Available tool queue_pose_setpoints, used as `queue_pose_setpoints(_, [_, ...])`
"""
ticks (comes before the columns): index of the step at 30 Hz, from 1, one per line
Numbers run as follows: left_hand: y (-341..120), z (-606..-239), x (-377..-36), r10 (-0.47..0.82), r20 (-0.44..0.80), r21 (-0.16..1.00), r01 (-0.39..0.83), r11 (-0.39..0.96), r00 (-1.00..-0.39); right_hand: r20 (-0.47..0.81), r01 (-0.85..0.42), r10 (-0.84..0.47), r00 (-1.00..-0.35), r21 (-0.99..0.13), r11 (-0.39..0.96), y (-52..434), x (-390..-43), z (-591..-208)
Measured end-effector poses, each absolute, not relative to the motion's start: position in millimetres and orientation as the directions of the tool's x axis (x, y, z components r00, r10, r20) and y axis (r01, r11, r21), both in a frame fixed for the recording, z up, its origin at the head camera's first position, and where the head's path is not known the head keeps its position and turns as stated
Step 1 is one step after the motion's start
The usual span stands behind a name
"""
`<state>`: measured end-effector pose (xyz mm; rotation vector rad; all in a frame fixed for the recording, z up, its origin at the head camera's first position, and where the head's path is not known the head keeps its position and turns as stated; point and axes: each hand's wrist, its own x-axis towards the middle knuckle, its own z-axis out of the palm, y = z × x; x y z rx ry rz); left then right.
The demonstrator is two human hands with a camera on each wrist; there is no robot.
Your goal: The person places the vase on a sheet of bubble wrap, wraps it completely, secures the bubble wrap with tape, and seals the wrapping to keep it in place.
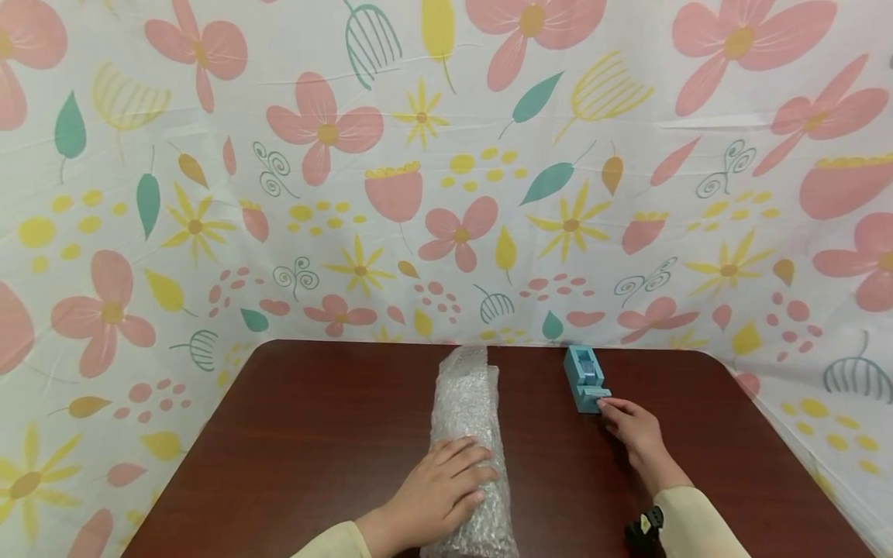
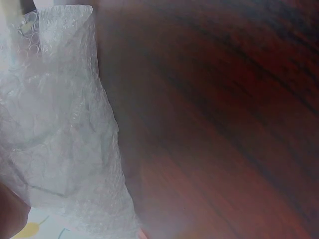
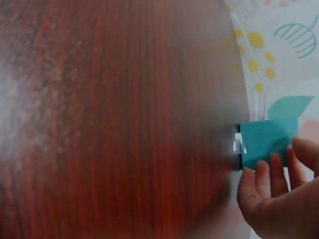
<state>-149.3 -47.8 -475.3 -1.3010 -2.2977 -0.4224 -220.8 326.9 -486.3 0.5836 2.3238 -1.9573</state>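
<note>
Bubble-wrapped bundle [image 1: 466,434] hides contents under left hand [image 1: 436,492].

text: none legible | labels: none | brands: none | numbers: none | signs: none

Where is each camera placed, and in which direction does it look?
Head: worn on the head, looks forward and down at the dark wooden table; both the left hand and right hand show.
Left wrist: close over the clear bubble-wrap roll; a sliver of skin shows.
Right wrist: looks along the table at the small blue plastic tape dispenser; fingers show.
Shared: head and right wrist views both show the dispenser.
</note>
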Motion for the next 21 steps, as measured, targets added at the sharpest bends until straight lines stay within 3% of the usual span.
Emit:
queue_pose_setpoints(8, [-47, -475, -149, 0.72, 0.534, 0.033, 0.862, 0.505, -0.443, -0.21, 0.298, 0.361, -0.908, -0.932, 0.207, 322, -225, -494])
queue_pose_setpoints(15, [-47, -475, -149, 0.72, 0.532, 0.034, 0.861, 0.508, -0.446, -0.128, 0.299, 0.52, -0.844, -0.918, 0.259, 303, -227, -496])
queue_pose_setpoints(21, [-47, -475, -150, 0.719, 0.53, 0.027, 0.857, 0.514, -0.449, -0.117, 0.296, 0.521, -0.845, -0.915, 0.273, 297, -226, -494])
